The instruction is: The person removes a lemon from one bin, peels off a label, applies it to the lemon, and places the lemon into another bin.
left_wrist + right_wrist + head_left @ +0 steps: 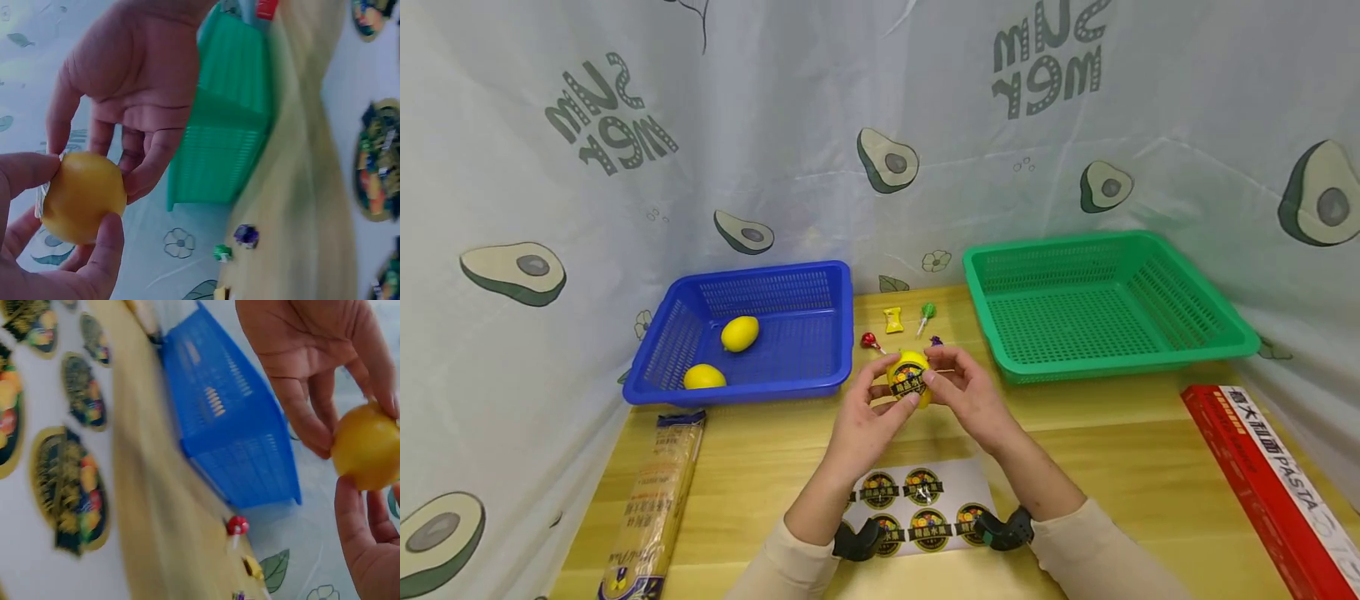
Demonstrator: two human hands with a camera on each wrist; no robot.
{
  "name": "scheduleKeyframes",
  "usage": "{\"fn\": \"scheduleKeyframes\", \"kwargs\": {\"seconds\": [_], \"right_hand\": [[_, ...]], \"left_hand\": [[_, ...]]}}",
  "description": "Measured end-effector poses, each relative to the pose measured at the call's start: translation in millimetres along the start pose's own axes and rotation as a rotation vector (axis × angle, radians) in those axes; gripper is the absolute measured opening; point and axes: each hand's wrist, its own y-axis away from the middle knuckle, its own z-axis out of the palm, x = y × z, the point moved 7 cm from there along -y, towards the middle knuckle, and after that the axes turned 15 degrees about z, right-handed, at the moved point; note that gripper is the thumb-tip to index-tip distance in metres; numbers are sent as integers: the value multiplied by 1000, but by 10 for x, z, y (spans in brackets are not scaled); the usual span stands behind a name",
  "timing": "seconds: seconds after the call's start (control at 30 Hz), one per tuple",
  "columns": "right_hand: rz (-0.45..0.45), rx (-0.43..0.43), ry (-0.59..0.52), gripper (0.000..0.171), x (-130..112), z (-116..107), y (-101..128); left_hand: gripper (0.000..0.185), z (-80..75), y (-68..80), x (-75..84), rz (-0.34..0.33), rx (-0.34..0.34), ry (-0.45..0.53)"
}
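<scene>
Above the worktop's middle: a yellow lemon (910,379) is held off the wooden worktop (1120,450) between both hands, just above the sticker sheet.
Left hand: the left hand (872,417) grips the lemon from the left, thumb and fingers curled round it.
Right hand: the right hand (966,392) touches the lemon from the right, fingertips pinching at its side and at the round sticker on its near face.
Sticker on lemon: a dark round label with a yellow rim faces the person; how firmly it sits cannot be told.
Sticker sheet: a white sticker sheet (917,504) with more round labels lies near the person, under the wrists.
Blue basket: a blue basket (820,333) stands far left with two lemons (739,333) inside, one near its middle and one at its near left corner.
Green basket: a green basket (1150,258) stands far right.
Sweets: small wrapped candies and lollipops (892,319) lie between the baskets, just beyond the hands.
Pasta: a clear spaghetti packet (655,500) lies near left; a red pasta box (1270,483) lies near right.
</scene>
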Motion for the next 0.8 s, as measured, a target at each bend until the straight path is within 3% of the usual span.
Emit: {"fn": "scheduleKeyframes", "kwargs": {"seconds": [0.13, 0.23, 0.33, 0.43, 0.63, 0.8], "right_hand": [[25, -49, -26, 50, -15, 42, -7], [56, -96, 84, 52, 26, 113, 1], [47, -77, 216, 48, 46, 159, 17], [24, -14, 273, 43, 37, 158, 28], [-47, 48, 266, 43, 3, 127, 54], [-76, 93, 177, 48, 5, 119, 62]], "left_hand": [[54, -2, -35, 47, 28, -15, 18], [58, 27, -4, 21, 22, -55, 3], [60, 65, 25, -15, 5, -91, 17], [60, 77, 40, -37, -9, -89, 73], [57, 82, 45, -73, -16, -60, 156], [56, 90, 45, -116, -8, -17, 89]]}}
